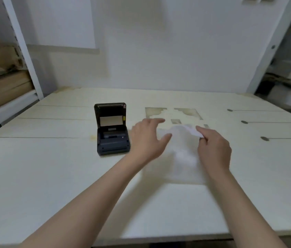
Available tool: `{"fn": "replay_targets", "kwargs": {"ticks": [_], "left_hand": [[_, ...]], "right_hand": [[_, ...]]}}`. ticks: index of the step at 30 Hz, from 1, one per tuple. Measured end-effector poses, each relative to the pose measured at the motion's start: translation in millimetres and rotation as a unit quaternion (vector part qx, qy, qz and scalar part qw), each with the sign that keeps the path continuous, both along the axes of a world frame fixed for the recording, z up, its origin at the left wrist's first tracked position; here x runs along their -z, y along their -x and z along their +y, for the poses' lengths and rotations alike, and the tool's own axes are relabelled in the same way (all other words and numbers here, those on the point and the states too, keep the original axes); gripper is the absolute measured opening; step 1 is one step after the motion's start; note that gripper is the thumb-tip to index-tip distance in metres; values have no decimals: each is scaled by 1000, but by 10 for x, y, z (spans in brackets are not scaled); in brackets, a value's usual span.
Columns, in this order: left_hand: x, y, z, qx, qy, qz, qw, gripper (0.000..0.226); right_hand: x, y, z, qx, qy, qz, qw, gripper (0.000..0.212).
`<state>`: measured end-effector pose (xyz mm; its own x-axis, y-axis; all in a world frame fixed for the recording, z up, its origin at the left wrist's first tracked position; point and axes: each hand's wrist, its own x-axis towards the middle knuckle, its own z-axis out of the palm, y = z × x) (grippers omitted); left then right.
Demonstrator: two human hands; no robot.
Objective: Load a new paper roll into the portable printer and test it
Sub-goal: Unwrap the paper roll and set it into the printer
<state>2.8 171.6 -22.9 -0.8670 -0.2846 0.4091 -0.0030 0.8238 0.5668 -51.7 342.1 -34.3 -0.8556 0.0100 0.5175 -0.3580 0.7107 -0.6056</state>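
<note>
The dark portable printer (112, 133) stands on the white table (51, 167) with its lid tipped up, so the paper bay is exposed. To its right, a blurred strip of white paper (184, 140) hangs between my hands. My right hand (213, 149) pinches the paper's upper edge between thumb and fingers. My left hand (148, 138) hovers just right of the printer with fingers spread, its thumb close to the paper's left side; contact is unclear. I cannot make out a roll in the blur.
Stacked brown cardboard packages (1, 77) fill a shelf at far left behind a white upright post (23, 47). Worn stained patches (173, 112) mark the tabletop behind my hands. Dark slots with round ends (264, 138) run along the table's right side.
</note>
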Motion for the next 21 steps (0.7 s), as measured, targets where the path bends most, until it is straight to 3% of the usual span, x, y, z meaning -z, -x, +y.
{"fn": "replay_targets", "kwargs": {"ticks": [2,4,8,11,17,21], "left_hand": [[175,13,320,89,81,-145,982,68],[372,28,538,138,161,-219,952,72],[589,147,543,144,165,-177,959,59],[625,285,379,131,184,-159,961,57],[566,491,50,121,216,-168,954,62],[553,513,28,122,238,-150,952,69]], "right_hand": [[78,47,254,44,-9,-27,999,43],[175,104,439,68,-22,-71,995,42],[359,160,655,65,-67,-169,981,44],[477,179,701,39,-86,-182,979,46],[569,138,665,-18,-138,-113,984,54],[622,146,647,-90,-114,-18,989,26]]}}
